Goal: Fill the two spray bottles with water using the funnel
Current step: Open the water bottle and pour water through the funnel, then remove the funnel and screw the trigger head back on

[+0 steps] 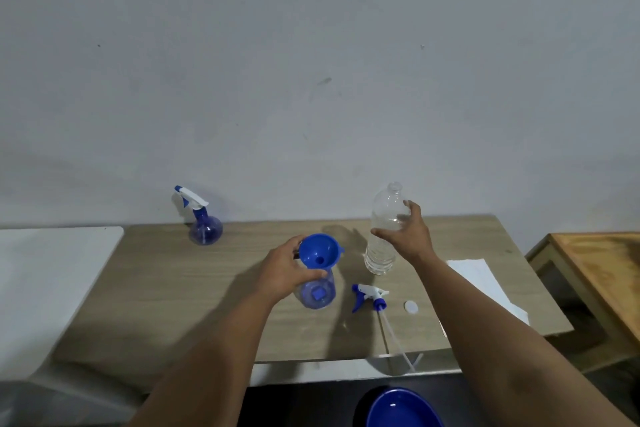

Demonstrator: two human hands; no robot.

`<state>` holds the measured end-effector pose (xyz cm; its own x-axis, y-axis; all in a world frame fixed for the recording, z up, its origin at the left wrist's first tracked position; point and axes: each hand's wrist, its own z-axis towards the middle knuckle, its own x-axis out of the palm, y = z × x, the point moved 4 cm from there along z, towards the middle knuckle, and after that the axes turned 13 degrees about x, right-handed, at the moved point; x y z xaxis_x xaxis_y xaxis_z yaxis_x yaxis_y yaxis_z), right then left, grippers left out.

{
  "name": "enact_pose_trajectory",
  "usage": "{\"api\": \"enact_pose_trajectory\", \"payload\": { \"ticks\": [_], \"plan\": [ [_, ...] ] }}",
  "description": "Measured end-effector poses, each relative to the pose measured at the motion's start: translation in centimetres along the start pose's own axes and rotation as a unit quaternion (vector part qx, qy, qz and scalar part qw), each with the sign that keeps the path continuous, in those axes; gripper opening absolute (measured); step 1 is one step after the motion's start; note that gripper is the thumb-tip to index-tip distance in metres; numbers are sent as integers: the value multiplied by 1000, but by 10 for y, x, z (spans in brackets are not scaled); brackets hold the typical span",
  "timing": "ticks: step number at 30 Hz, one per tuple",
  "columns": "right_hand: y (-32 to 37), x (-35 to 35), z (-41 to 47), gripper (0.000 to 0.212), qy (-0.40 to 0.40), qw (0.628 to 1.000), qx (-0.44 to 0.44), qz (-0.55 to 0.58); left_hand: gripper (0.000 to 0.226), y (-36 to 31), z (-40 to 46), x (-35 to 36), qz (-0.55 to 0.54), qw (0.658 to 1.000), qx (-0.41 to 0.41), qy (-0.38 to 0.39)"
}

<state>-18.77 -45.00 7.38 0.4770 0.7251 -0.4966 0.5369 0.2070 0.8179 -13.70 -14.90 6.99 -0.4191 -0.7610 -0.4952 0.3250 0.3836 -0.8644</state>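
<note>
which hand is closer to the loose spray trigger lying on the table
Left. The left hand, holding the funnel, sits just left of the spray trigger; the right hand is farther back on the water bottle.

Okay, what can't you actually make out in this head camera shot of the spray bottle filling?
- Open spray bottle: neck hidden by funnel and left hand.
- Water bottle: water level unclear through clear plastic; right hand covers part.
- Blue bowl: cut off by bottom edge.
- Far spray bottle: contents too small to judge.
</note>
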Motion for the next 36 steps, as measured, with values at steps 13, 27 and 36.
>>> {"api": "enact_pose_trajectory", "payload": {
  "ticks": [13, 27, 36],
  "plan": [
    [-51, 29, -56, 21, 126, 962, 144, -195, 90, 8, -8, -1, -10, 1000, -3, 7],
    [98, 72, -85, 92, 131, 926, -122, -331, 62, 30, 5, 21, -3, 995, -74, 61],
    [112, 117, -86, 85, 180, 782, -165, -574, 72, 59, 18, 42, -35, 990, -104, 87]
  ]
}}
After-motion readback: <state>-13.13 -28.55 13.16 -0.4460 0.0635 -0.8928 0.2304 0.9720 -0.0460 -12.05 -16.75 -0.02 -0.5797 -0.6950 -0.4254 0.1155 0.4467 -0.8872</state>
